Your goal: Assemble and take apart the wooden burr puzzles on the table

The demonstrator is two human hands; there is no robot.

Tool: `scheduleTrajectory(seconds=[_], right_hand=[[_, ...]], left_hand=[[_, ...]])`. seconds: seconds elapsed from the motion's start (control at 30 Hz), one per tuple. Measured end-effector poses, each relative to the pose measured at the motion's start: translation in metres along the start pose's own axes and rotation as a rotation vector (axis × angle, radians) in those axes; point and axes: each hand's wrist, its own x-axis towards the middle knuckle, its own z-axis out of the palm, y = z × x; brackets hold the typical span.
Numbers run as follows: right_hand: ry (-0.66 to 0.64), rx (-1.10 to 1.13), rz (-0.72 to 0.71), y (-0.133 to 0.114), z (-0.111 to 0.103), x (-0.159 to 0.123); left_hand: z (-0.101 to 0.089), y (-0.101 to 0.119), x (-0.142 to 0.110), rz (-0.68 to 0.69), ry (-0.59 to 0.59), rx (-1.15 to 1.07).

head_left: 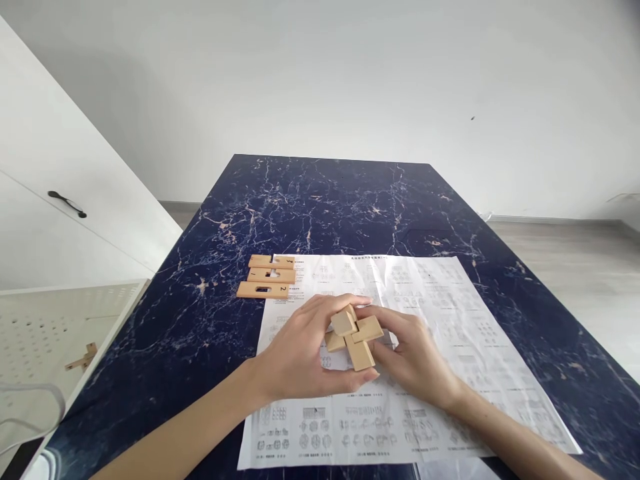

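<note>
A light wooden interlocking puzzle (pixel 361 353), its short bars crossing one another, is held above a printed sheet. My left hand (pixel 307 347) grips it from the left, fingers over the top and thumb beneath. From the right, my right hand (pixel 413 350) closes on it, with fingers and thumb at its right side; the contact there is partly hidden. Under both hands lies the creased white instruction sheet (pixel 480 380), covered in small diagrams. Three flat notched wooden pieces marked with numbers (pixel 265 289) lie in a stack of rows by the sheet's upper left corner.
The dark blue marbled table (pixel 320 207) reaches toward a pale wall. At left stand a white cabinet (pixel 45 220) with a black handle and a perforated white tray or shelf (pixel 115 300) holding a small wooden cross-shaped piece (pixel 83 358) and a white cable (pixel 57 393).
</note>
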Motion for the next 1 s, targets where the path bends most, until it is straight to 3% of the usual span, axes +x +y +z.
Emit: scheduleTrajectory(seconds=[0.33, 0.8, 1.0], right_hand=[[-0.075, 0.065, 0.107, 0.003, -0.0016, -0.0015], [-0.158, 0.178, 0.147, 0.0064, -0.0028, 0.0012], [-0.053, 0.097, 0.111, 0.0008, 0.0003, 0.0006]], left_hand=[[-0.0029, -0.0021, 0.0011, -0.036, -0.069, -0.028], [-0.0026, 0.0001, 0.0049, 0.066, -0.079, 0.089], [0.0014, -0.0034, 0.0014, 0.03, -0.002, 0.11]])
